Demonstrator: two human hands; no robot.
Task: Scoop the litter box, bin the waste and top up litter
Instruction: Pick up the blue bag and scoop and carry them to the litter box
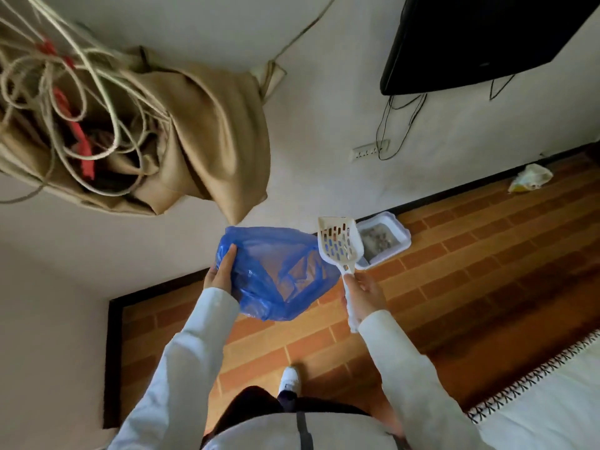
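Note:
My left hand [221, 271] holds the edge of a blue plastic bag [276, 274] that hangs open in front of me. In my right hand [363, 297] I grip the handle of a white slotted litter scoop [339, 245], raised just right of the bag's mouth. A few small grey bits lie in the scoop. The white litter box [401, 237] sits on the floor by the wall beyond the scoop, with grey litter and darker clumps inside.
A tan cloth bundle [207, 138] with tangled cords hangs at the upper left. A dark TV [480, 40] is mounted on the wall, above a power strip [370, 152]. A crumpled plastic bag [531, 178] lies on the brick-patterned floor. A white bedspread [552, 410] edges the lower right.

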